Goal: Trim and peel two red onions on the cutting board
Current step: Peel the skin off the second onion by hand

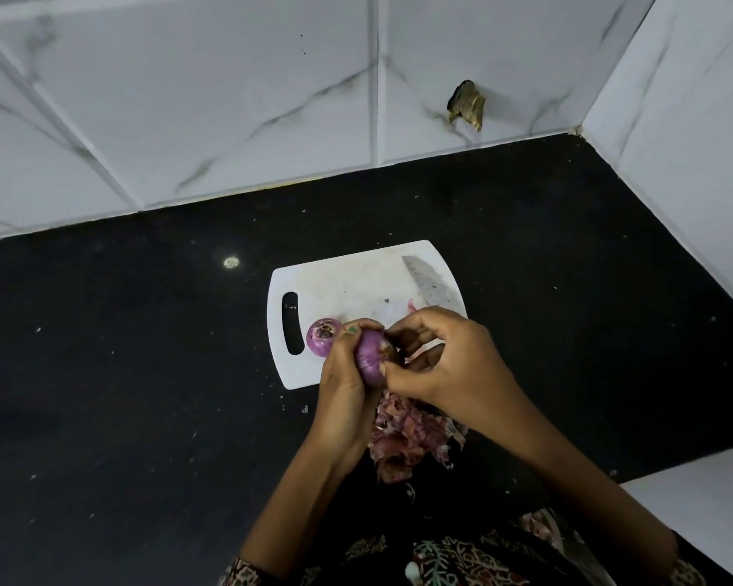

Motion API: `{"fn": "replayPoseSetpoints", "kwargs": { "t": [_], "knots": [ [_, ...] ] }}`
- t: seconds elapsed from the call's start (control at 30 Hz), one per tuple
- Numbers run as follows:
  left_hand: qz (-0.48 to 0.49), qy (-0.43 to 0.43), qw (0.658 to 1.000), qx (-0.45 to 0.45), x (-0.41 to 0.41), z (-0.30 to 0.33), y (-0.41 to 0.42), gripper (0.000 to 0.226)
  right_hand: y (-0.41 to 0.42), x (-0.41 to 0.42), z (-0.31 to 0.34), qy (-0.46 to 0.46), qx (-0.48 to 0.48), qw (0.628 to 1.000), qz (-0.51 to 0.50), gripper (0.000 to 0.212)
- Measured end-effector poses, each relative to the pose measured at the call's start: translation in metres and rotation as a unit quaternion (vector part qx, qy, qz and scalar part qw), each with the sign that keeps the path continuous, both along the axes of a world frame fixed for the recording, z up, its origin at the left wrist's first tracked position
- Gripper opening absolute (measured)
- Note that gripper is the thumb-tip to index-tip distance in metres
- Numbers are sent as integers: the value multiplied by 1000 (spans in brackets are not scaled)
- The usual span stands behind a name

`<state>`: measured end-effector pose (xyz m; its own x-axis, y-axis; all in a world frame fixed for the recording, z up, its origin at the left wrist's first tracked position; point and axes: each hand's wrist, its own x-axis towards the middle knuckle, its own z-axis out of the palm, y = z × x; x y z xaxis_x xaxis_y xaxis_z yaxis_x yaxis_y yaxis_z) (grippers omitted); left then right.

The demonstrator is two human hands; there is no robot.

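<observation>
Purple onion (371, 357) gripped between both hands.

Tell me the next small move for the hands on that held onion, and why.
Probably pull the pinched bit of skin off and drop it on the peel pile. The left hand grips the held onion above the cutting board, and the right hand pinches at its end, where a brownish scrap shows. The other onion lies on the board.

Dim overall, with cool, flat light on the tiled wall (229, 99). Caught one small glare spot (231, 262) on the black countertop (102, 374). Bowed straight lines toward the edges; stayed soft and grainy throughout.
</observation>
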<state>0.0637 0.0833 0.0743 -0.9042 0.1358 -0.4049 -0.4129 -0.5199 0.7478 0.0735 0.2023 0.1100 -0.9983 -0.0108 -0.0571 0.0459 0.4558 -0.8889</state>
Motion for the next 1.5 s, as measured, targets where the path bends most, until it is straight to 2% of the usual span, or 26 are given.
{"fn": "replayPoseSetpoints", "kwargs": {
  "t": [0.13,0.3,0.4,0.5,0.73,0.87,0.97,1.03,1.07,1.2,1.27,1.4,1.5],
  "knots": [
    [-4,0,1000,17,1,-4,-1,32,7,-3,-1,-13,-40,999,5,16],
    [-15,-8,999,27,3,-5,3,31,6,-1,-10,70,13,997,-22,11],
    [-1,5,999,36,-3,-2,3,28,-5,10,-16,131,76,988,19,31],
    [4,23,1000,10,-8,-2,0,27,-11,16,-22,216,147,965,19,38],
    [15,3,999,39,-10,-5,4,28,-12,13,-30,359,228,905,22,14],
    [18,-40,997,68,-9,-6,3,34,-7,14,-35,357,226,903,81,8],
    [18,-52,996,67,-13,-6,0,29,-6,18,-35,277,137,950,40,6],
    [22,-55,997,54,-15,-8,0,26,-3,15,-31,231,89,969,-14,15],
    [20,-57,997,52,-14,-9,0,27,-2,12,-29,219,95,971,-16,21],
    [3,-50,997,56,-13,-9,3,33,4,3,-31,193,156,963,108,52],
    [1,-54,997,58,-13,-8,4,34,2,2,-39,227,190,947,124,50],
    [10,-96,990,106,-13,-6,2,35,-5,6,-46,348,237,905,61,28],
    [12,-137,980,146,-12,-7,1,40,-7,9,-48,402,246,881,40,17]
  ]
}}
